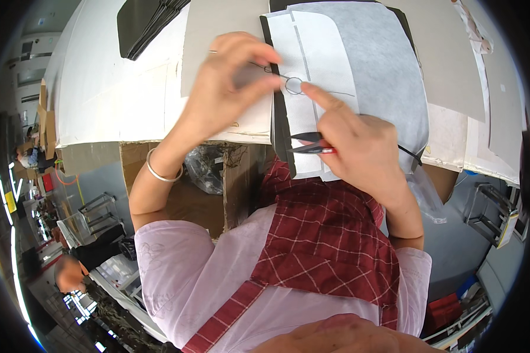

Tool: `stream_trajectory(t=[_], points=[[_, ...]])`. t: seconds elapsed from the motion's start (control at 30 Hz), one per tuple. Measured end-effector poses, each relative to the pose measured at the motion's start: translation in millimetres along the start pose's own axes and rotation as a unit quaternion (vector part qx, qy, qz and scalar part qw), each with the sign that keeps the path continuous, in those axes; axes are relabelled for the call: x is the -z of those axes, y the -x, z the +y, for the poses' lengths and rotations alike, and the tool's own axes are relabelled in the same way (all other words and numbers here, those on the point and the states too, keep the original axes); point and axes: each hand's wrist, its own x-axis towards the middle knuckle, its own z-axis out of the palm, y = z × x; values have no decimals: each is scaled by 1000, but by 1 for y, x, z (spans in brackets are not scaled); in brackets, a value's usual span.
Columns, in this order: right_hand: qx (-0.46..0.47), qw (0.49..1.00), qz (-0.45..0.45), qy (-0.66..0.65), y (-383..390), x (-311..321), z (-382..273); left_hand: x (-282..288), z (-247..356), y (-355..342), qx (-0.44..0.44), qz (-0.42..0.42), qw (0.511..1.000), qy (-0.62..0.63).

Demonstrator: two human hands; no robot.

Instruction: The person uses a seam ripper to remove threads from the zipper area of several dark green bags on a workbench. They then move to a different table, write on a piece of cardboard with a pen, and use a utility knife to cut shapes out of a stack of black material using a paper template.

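My left hand (235,79), blurred, is closed in a loose pinch on a dark thread (268,69) at the dark left edge of a stack of white sheets (383,53). The thread forms a round loop on the narrow top sheet (315,47), with its tail trailing right. My right hand (359,141) touches the loop with the index fingertip, while its other fingers hold small black-and-red snips (309,144), blades pointing left. A black cord-like strip (410,154) shows to the right of that hand.
A white worktable (118,100) bears dark pieces (144,23) at top left and grey board (456,82) at right. Below are a cardboard box (188,217) with plastic and a metal step stool (486,212). Another person (82,265) is at lower left.
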Motion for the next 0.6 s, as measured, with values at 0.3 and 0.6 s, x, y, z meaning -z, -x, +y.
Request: stream_trajectory(t=[0.3, 0.6], points=[[-208, 910, 74, -352, -2, 22, 7, -24, 2, -12, 88, -38, 971, 221], [-218, 913, 50, -343, -4, 22, 6, 2, -22, -1, 118, 43, 985, 120]])
